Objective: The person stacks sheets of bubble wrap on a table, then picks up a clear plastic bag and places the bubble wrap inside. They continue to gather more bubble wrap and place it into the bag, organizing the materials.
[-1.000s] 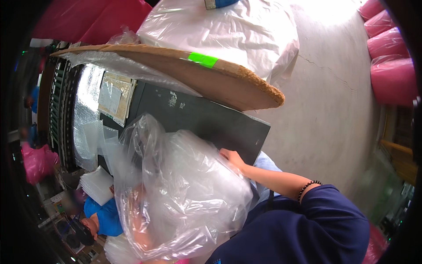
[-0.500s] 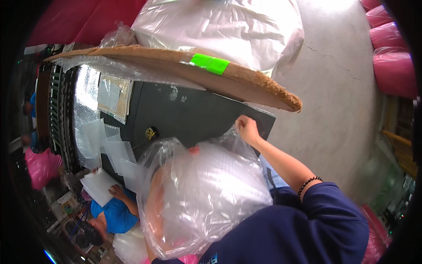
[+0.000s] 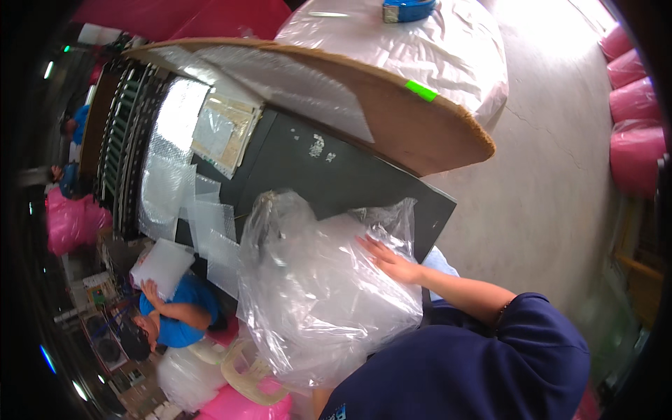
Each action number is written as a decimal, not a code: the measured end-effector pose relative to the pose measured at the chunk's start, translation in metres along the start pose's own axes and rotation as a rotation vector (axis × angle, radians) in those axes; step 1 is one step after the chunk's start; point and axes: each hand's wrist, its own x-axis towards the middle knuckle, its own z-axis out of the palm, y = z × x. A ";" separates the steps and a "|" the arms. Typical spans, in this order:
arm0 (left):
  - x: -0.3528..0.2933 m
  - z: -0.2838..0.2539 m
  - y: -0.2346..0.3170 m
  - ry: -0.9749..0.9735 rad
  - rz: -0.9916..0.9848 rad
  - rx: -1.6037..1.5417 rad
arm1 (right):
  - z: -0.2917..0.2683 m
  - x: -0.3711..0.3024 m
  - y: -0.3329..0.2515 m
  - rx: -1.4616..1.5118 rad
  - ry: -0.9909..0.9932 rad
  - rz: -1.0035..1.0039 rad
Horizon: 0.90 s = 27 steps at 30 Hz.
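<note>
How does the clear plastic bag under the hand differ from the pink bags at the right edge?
The clear plastic bag is see-through and crumpled; the pink bags are opaque and smoothly rounded. The right hand presses the clear one, while the pink ones stand untouched by the concrete floor. Both look stuffed full.

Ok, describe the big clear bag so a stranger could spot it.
At the near end of the dark tabletop stands a bulging clear plastic bag, with the right hand pressed against its side. Unlike the pink bags nearby, it is transparent.
</note>
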 end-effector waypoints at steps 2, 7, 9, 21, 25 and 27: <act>-0.023 0.008 -0.027 0.001 -0.058 -0.123 | -0.012 -0.005 -0.070 -0.205 -0.043 0.054; -0.034 0.029 -0.039 -0.181 -0.087 -0.345 | -0.062 0.010 -0.119 -0.128 -0.094 -0.148; -0.029 0.030 -0.031 -0.259 -0.106 -0.407 | -0.098 0.010 -0.118 -0.007 0.004 0.212; -0.093 0.130 -0.037 -0.001 0.186 0.272 | -0.105 -0.003 -0.107 -0.910 0.240 -0.191; -0.047 0.110 -0.064 0.074 0.135 0.123 | -0.077 0.006 -0.076 -1.338 0.407 -0.072; -0.029 0.124 -0.101 0.181 0.422 0.279 | -0.047 0.001 -0.108 -1.617 0.111 0.070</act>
